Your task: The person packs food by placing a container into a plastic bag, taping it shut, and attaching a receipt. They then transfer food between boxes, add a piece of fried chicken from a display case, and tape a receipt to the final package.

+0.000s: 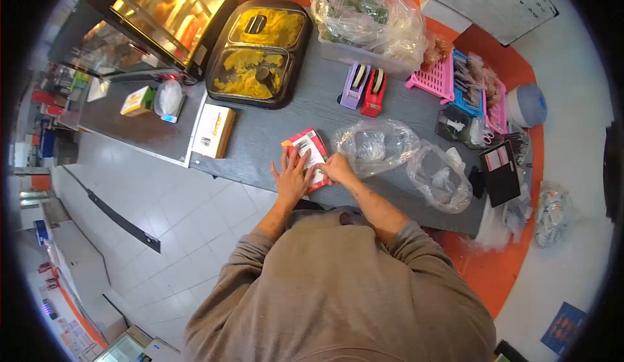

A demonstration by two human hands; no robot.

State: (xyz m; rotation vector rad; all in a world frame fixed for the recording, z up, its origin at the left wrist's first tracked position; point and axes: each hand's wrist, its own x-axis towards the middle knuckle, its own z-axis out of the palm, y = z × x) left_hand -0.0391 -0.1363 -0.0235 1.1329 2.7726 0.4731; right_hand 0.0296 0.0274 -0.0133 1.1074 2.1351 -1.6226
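Observation:
A flat red-and-white printed packet (311,142) lies on the grey counter right before me. My left hand (293,178) rests flat across its left part with the fingers spread. At the packet's lower right edge, my right hand (339,169) has its fingers closed, apparently pinching that edge. Just right of my right hand lies a clear plastic bag (375,142). Another clear plastic bag (448,176) sits farther right. Beyond the packet stand a purple tape dispenser (353,86) and a red tape dispenser (375,93).
A black two-section tray (209,79) of yellow food stands back left, beside a lit display case (162,14). A yellow-and-white box (214,131) lies at the counter's left. Back right are a plastic tub (364,56) under bagged greens, pink baskets (434,81) and a black folder (502,183).

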